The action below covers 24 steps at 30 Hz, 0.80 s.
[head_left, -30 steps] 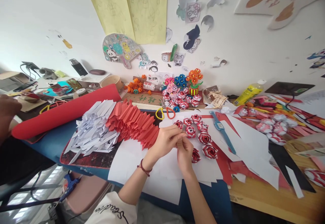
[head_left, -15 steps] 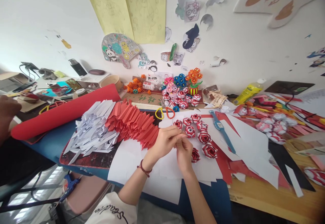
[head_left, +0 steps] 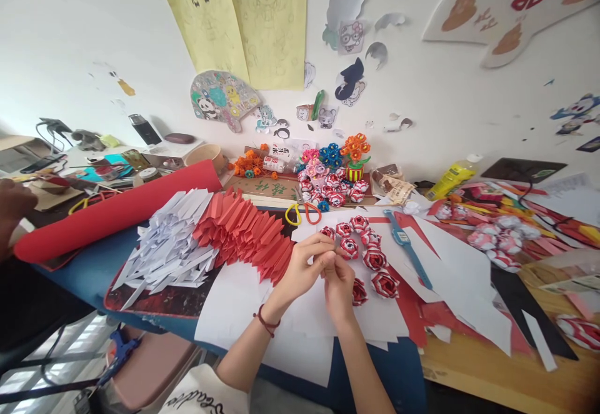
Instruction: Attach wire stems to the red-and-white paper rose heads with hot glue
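Note:
My left hand (head_left: 305,268) and my right hand (head_left: 338,286) meet over white paper sheets (head_left: 300,351), fingers pinched together. Whatever lies between the fingertips is too small or too hidden to name. Just beyond and to the right are several red-and-white paper flowers (head_left: 374,257), one of them partly behind my right hand. Left of my hands runs a long row of folded red paper pieces (head_left: 244,232), and beside it a heap of folded white paper pieces (head_left: 173,245). Scissors with yellow and orange handles (head_left: 302,215) lie behind my hands.
A red roll (head_left: 122,211) lies at the left, near another person's hand (head_left: 16,204). A blue watch (head_left: 409,248) rests on paper scraps at the right. More paper flowers (head_left: 332,182), a yellow bottle (head_left: 452,177) and a glue gun (head_left: 120,353) are around.
The view has shifted slightly, so the wall items sit lower. My hands stay pinched together in nearly the same place, with small finger movements.

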Motion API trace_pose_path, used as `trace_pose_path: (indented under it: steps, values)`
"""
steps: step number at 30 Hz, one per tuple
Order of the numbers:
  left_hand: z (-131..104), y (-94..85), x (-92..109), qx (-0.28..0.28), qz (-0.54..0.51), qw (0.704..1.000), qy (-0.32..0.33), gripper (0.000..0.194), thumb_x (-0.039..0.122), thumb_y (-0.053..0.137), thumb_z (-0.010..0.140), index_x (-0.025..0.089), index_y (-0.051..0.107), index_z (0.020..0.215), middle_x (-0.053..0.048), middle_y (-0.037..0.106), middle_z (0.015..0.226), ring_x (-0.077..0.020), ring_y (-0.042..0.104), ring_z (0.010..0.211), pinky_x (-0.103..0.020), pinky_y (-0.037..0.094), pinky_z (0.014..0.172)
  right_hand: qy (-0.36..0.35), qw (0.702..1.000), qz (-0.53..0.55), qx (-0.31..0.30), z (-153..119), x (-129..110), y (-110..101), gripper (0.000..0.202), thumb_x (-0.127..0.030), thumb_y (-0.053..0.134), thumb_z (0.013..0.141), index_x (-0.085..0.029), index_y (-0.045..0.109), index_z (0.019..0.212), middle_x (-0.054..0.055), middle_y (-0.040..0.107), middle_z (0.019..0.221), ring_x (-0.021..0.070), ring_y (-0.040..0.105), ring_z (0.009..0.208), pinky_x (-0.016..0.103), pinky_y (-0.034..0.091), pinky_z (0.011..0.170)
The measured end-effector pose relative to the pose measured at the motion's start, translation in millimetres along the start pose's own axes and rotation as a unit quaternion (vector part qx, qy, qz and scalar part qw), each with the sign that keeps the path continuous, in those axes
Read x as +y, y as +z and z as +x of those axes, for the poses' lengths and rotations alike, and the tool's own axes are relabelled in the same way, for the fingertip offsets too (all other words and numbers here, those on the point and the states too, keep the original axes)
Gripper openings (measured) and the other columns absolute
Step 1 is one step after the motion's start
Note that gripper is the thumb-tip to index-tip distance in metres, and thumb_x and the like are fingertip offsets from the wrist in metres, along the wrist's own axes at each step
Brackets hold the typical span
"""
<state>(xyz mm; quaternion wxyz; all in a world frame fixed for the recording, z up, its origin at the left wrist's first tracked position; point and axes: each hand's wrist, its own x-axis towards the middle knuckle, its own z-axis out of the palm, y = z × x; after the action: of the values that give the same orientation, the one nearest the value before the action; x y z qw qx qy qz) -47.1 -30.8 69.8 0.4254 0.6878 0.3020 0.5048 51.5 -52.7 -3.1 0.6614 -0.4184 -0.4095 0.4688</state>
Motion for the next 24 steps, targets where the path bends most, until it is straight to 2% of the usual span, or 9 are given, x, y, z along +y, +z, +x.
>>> trace_pose_path:
  steps: [2, 4, 7, 10, 15, 24]
  values:
    - [4, -0.7, 2, 0.009, 0.025, 1.000, 0.015, 0.038, 0.047, 0.055, 0.097, 0.017, 0.078, 0.093, -0.010, 0.067, 0.091, -0.0200, 0.060, 0.083, -0.031, 0.052, 0.071, 0.001, 1.000, 0.006, 0.002, 1, 1, 0, 0.047, -0.055, 0.060, 0.090, -0.019, 0.050, 0.061, -0.004, 0.038, 0.059, 0.0116, 0.034, 0.059, 0.027, 0.027, 0.055]
    - [9, -1.3, 4, 0.006, 0.042, 0.999, 0.031, 0.041, 0.050, 0.056, 0.096, 0.018, 0.079, 0.087, -0.009, 0.071, 0.083, -0.0221, 0.060, 0.087, -0.037, 0.049, 0.082, 0.002, 1.000, 0.014, 0.004, 3, 1, -1, 0.048, -0.056, 0.061, 0.089, -0.019, 0.047, 0.060, -0.004, 0.037, 0.059, 0.0115, 0.033, 0.058, 0.027, 0.027, 0.055]
    - [16, -1.2, 6, -0.008, 0.031, 0.999, 0.041, 0.044, 0.054, 0.059, 0.093, 0.018, 0.079, 0.077, -0.007, 0.070, 0.070, -0.0203, 0.057, 0.077, -0.036, 0.046, 0.078, 0.001, 1.000, 0.027, 0.010, 6, -3, -1, 0.047, -0.056, 0.063, 0.087, -0.020, 0.048, 0.061, -0.004, 0.037, 0.061, 0.0112, 0.032, 0.058, 0.027, 0.028, 0.054]
    - [19, -0.4, 8, -0.001, 0.021, 0.998, 0.053, 0.045, 0.054, 0.063, 0.090, 0.018, 0.077, 0.068, -0.006, 0.068, 0.066, -0.0190, 0.054, 0.073, -0.035, 0.044, 0.076, -0.003, 0.999, 0.042, 0.015, 8, -8, 0, 0.045, -0.055, 0.065, 0.086, -0.020, 0.050, 0.063, -0.004, 0.037, 0.062, 0.0106, 0.031, 0.058, 0.026, 0.028, 0.053]
    - [14, 1.0, 6, 0.022, 0.030, 0.997, 0.067, 0.030, 0.047, 0.069, 0.089, 0.021, 0.082, 0.082, -0.005, 0.069, 0.069, -0.0186, 0.052, 0.073, -0.035, 0.044, 0.077, -0.001, 0.998, 0.063, 0.014, 5, -12, 5, 0.044, -0.055, 0.067, 0.083, -0.019, 0.050, 0.063, -0.005, 0.034, 0.060, 0.0095, 0.030, 0.056, 0.024, 0.028, 0.050]
    - [8, 6.2, -12, 0.086, 0.000, 0.994, 0.071, 0.015, 0.035, 0.075, 0.085, 0.022, 0.082, 0.082, -0.004, 0.072, 0.069, -0.0176, 0.054, 0.071, -0.034, 0.045, 0.074, -0.009, 0.998, 0.045, 0.042, 3, -6, 13, 0.045, -0.055, 0.066, 0.084, -0.018, 0.052, 0.063, -0.005, 0.038, 0.060, 0.0091, 0.033, 0.056, 0.023, 0.034, 0.051]
